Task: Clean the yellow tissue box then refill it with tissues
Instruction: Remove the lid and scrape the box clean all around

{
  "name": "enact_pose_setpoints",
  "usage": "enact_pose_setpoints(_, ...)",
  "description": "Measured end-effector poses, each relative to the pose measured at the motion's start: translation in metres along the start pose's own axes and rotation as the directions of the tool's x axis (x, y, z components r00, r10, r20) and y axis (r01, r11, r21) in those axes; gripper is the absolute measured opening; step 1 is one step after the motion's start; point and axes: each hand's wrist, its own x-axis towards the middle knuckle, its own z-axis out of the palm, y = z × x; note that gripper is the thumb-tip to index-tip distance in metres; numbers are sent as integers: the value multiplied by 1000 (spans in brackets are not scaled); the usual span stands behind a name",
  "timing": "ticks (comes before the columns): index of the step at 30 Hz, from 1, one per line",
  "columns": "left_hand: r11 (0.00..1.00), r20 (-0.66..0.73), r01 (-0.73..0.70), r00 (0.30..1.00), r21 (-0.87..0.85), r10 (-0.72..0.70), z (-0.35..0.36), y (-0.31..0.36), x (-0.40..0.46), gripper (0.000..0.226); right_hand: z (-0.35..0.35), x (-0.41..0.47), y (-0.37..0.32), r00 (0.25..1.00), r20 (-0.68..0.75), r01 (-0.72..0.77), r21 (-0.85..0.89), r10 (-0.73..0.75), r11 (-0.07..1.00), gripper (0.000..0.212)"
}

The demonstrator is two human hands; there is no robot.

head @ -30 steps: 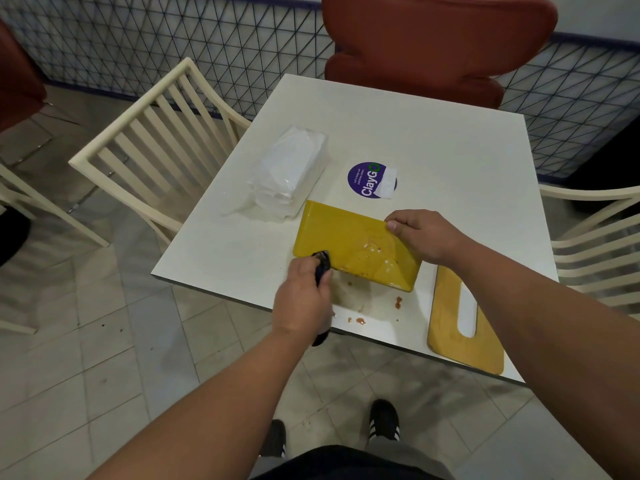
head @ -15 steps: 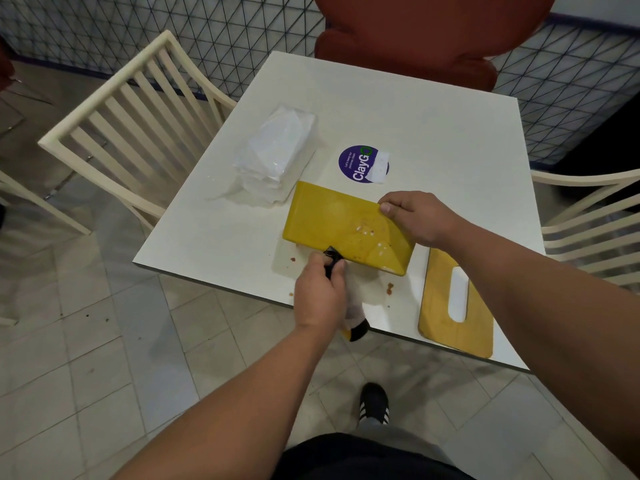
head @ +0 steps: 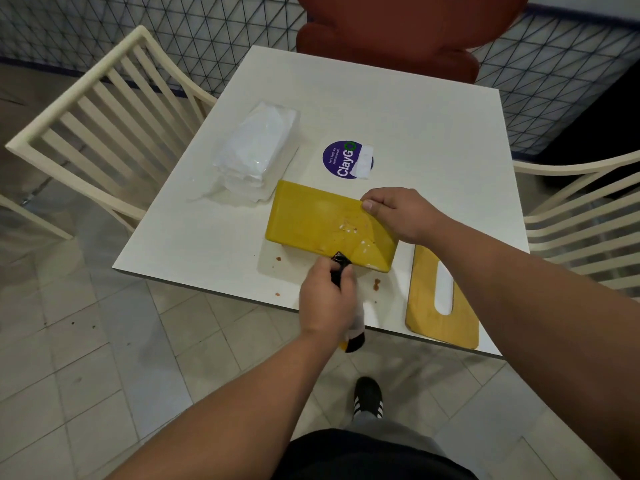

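white table (head: 398,109), smeared yellow tissue box (head: 311,216)

White table (head: 398,109), cream slatted chairs (head: 104,109), tiled floor (head: 104,358), mesh partition (head: 207,26).

**One head-worn view, looking steeply down**

A single wide-angle camera sits on the person's head, facing forward and down over the near edge of a white table (head: 398,109). It is close enough that both forearms fill the lower frame. Straight lines bow toward the edges. No second view overlaps it.
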Motion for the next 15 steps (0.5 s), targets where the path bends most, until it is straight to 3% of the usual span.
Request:
enact_pose_setpoints(2, 999, 5, -35, 999, 15, 35, 2, 1, -2, 16, 0, -1, -1, 1000, -3, -2, 7, 2, 1000, 29)
enact_pose_setpoints(7, 981, 190, -179, 968, 77, 162, 22, 16, -14, 18, 2, -2, -3, 1000, -9, 1, 8, -1, 1000, 29)
enact_pose_setpoints(12, 993, 29, -111, 993, 30, 110, 6, 2, -8, 19, 2, -3, -4, 1000, -8, 6, 13, -6, 1000, 29)
enact_pose_setpoints(15, 990, 73, -128, 990, 58, 124, 10, 9, -11, 21, 2, -4, -5, 1000, -13, 4, 22, -4, 1000, 28)
